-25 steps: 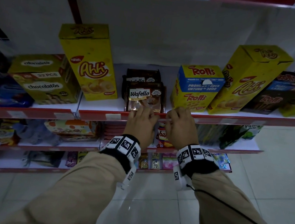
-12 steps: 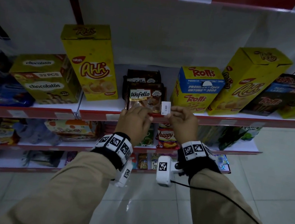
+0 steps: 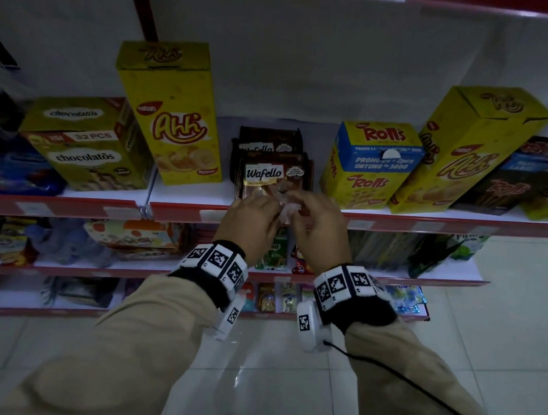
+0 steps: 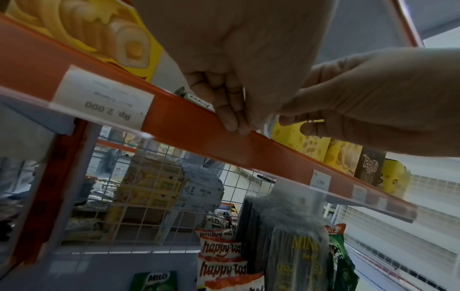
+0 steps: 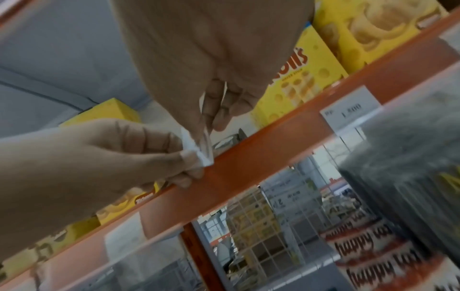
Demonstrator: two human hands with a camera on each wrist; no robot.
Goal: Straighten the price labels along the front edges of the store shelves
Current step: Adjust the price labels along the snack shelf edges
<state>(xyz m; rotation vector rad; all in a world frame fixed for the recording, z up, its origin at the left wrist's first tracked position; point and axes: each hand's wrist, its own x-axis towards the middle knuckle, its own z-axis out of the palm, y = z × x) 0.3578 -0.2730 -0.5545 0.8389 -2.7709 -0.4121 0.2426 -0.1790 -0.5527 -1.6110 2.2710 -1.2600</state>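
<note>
Red shelf edge (image 3: 402, 219); crumpled white price label (image 5: 196, 151) (pinched between both hands)

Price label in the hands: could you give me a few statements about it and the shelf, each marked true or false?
1. Both the left hand and right hand pinch the small white price label. True.
2. The label sits flat in the red shelf rail. False: it is out of the rail, crumpled between fingertips.
3. The hands are in front of the Wafello pack. True.
4. The Wafello pack is on the floor. False: it stands on the shelf.
</note>
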